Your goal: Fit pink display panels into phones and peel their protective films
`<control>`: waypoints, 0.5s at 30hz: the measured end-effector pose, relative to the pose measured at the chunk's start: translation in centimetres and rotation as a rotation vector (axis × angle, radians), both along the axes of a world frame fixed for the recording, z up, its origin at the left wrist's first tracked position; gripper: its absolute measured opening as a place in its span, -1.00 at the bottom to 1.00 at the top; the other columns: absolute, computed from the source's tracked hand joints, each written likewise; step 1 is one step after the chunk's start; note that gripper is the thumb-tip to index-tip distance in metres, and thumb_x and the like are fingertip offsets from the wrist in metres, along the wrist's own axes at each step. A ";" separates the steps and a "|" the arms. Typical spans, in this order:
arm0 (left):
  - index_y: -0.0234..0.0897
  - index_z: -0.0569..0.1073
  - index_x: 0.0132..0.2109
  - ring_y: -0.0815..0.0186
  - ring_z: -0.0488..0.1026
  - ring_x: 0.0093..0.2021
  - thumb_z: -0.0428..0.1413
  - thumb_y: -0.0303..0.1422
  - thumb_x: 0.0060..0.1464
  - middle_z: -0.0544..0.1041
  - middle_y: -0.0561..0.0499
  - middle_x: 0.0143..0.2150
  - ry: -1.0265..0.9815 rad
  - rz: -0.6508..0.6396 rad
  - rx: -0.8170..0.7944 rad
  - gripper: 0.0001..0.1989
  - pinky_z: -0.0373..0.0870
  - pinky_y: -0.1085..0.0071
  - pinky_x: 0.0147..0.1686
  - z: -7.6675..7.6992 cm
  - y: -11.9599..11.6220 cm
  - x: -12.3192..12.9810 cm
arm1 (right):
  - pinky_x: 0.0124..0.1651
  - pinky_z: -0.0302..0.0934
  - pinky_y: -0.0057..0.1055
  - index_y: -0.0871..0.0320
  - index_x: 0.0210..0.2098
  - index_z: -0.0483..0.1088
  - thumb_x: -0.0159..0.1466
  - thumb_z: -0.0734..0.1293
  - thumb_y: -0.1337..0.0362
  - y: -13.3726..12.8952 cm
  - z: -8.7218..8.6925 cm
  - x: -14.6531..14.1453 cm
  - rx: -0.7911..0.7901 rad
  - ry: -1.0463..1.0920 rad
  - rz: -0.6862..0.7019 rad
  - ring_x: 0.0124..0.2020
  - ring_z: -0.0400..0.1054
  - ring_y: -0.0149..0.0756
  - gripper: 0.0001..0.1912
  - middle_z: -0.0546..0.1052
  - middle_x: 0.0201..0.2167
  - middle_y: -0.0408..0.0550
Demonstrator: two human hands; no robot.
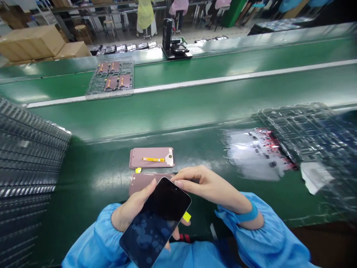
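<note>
Far to the left of your fingers, a tall stack of clear ribbed plastic trays [28,156] stands on the green table [92,219]. Ahead of your left hand [134,208], a pink-backed phone panel [152,158] lies flat with a yellow flex ribbon [153,159] across its back. A second pink-backed panel [142,182] sits just nearer you, partly hidden by what you hold, and a small yellow tab [138,170] lies between the two.

Your left fingers [176,233] are closed around a dark-glass phone panel [156,219], which is lifted off the table and tilted, with your thumb on its edge. Another yellow tab [186,216] shows just beside it. Your right hand [209,188] reaches across with its fingertips [178,182] at the panel's top edge, but you cannot tell from this view whether they grip or only touch.

Well to the right of your fingers, a pile of clear film sheets [256,154] lies next to a clear plastic tray [306,136].

The step in hand appears to be handling this raised panel with both hands, and any move from here calls for a steady hold on its edges.
</note>
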State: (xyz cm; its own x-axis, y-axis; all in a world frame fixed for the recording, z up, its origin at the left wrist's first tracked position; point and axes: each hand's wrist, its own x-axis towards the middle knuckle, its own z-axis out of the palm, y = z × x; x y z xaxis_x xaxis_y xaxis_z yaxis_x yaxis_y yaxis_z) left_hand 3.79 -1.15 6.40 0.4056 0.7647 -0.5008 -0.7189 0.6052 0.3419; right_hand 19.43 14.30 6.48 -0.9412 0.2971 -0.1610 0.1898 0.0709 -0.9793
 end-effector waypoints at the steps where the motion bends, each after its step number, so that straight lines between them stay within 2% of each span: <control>1: -0.42 0.42 0.19 -0.09 0.57 -0.04 -0.18 0.08 0.27 0.63 -0.29 -0.15 -0.005 -0.020 -0.002 -0.30 0.34 -0.17 0.07 0.1 0.1 0.0 | -0.27 0.37 -0.47 0.18 -0.22 0.60 0.33 0.29 0.22 0.0 0.0 0.0 -0.014 -0.009 0.002 -0.30 0.52 -0.31 -0.75 0.66 -0.26 -0.07; 4: -0.48 0.43 0.17 -0.11 0.58 -0.06 -0.20 0.12 0.25 0.62 -0.33 -0.12 -0.014 -0.075 -0.014 -0.24 0.36 -0.20 0.03 0.2 0.2 -0.1 | -0.26 0.39 -0.46 0.16 -0.23 0.61 0.31 0.30 0.22 0.0 0.0 0.0 -0.030 -0.021 -0.001 -0.30 0.53 -0.30 -0.76 0.67 -0.27 -0.07; 9: -0.57 0.49 0.09 -0.16 0.54 0.01 -0.18 0.13 0.23 0.63 -0.39 -0.17 0.005 -0.084 -0.024 -0.20 0.39 -0.15 0.03 0.6 0.2 -0.1 | -0.26 0.41 -0.44 0.14 -0.23 0.61 0.29 0.31 0.24 0.0 0.4 0.1 -0.024 -0.016 0.005 -0.30 0.53 -0.28 -0.77 0.67 -0.28 -0.07; 15: -0.53 0.46 0.13 -0.17 0.50 0.07 -0.19 0.12 0.24 0.62 -0.36 -0.10 0.059 0.017 -0.047 -0.22 0.37 -0.16 0.04 0.7 -0.2 0.9 | -0.33 0.36 -0.47 0.16 -0.27 0.60 0.28 0.30 0.23 -0.2 0.5 0.2 0.020 -0.030 0.000 -0.34 0.49 -0.30 -0.77 0.65 -0.33 -0.07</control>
